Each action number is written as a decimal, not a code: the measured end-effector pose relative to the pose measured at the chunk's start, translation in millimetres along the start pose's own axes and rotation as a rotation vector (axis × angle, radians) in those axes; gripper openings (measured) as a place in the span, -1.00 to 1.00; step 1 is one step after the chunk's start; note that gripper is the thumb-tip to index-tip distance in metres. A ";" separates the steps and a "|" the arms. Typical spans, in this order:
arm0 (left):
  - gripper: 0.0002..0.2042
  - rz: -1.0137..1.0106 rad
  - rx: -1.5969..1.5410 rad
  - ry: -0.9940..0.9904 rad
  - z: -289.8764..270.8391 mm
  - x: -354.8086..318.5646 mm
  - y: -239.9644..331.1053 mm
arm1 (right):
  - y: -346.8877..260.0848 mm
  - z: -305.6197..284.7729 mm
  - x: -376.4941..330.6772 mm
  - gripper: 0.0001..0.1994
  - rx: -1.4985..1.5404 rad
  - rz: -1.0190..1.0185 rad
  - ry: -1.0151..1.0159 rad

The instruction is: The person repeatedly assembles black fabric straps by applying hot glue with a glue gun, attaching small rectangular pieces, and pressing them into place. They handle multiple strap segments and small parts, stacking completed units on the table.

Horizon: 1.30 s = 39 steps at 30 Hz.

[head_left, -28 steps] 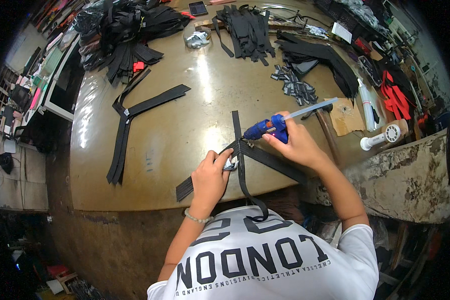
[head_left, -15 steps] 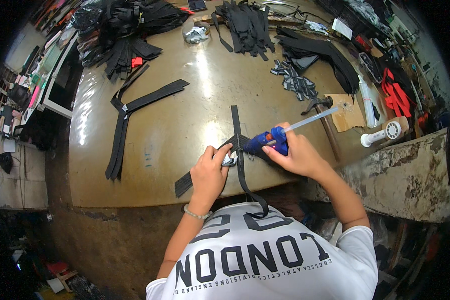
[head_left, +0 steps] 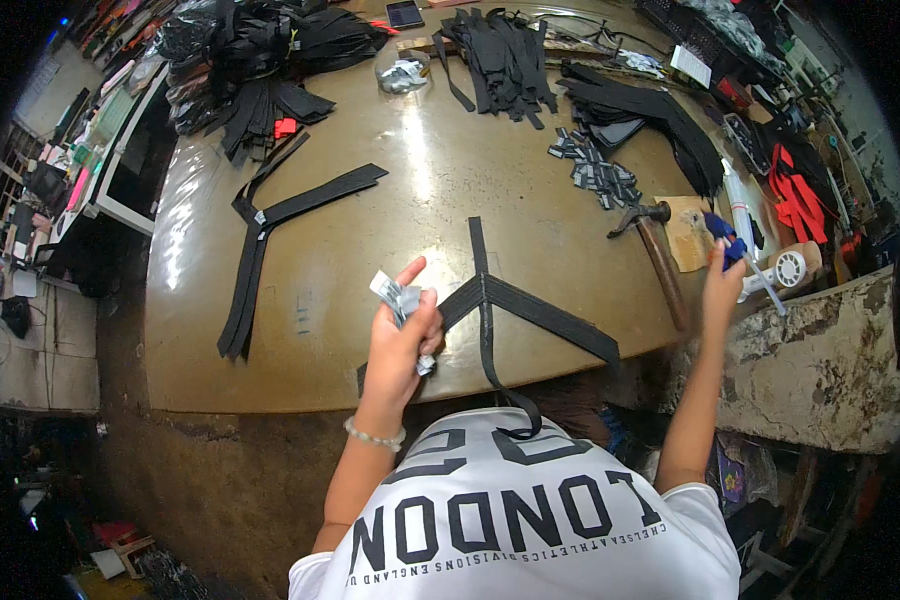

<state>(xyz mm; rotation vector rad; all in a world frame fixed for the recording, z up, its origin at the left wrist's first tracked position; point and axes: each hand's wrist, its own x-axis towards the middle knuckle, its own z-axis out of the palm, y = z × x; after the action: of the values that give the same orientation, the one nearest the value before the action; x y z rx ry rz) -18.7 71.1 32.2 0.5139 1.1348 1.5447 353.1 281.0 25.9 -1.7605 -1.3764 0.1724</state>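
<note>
Above the near edge of the table, my left hand (head_left: 402,345) is closed around several small grey-white fabric labels (head_left: 398,298). Beside it lie black webbing straps (head_left: 552,318) that meet in a peak, with a narrow black strap (head_left: 477,247) crossing at the join and trailing down over the table edge onto my shirt. Off to the right, my right hand (head_left: 722,285) grips a blue hot glue gun (head_left: 726,238), its clear glue stick (head_left: 768,287) poking out toward me. The gun is over the cardboard's right side, near a white handheld fan (head_left: 788,268).
A hammer (head_left: 660,265) lies left of the brown cardboard piece (head_left: 684,232). Beyond it are a heap of small labels (head_left: 595,170) and stacks of black straps (head_left: 660,115). A joined Y-shaped strap piece (head_left: 255,250) rests at left. Farther back stands a clear bowl (head_left: 403,72).
My right hand has carried the glue gun from the strap join to the far right. My left hand has lifted off the straps, raising the labels.
</note>
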 end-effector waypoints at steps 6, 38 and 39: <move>-0.42 -0.292 -0.779 -0.268 10.4 3.0 4.5 | -60.0 -65.1 -31.5 -0.44 -0.467 0.094 -0.358; -0.75 -0.132 0.010 -0.246 17.1 -7.3 -5.1 | -166.9 7.3 -151.0 -0.80 0.860 0.113 -1.292; -0.78 -0.074 0.110 -0.252 17.8 -7.1 -2.6 | -167.0 5.3 -149.9 -0.80 0.796 0.073 -1.292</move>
<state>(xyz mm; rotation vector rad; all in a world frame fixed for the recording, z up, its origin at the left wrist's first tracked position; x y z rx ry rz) -0.9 71.3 39.6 0.7120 1.0353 1.3168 172.6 159.3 80.9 -0.9106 -1.6589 1.8521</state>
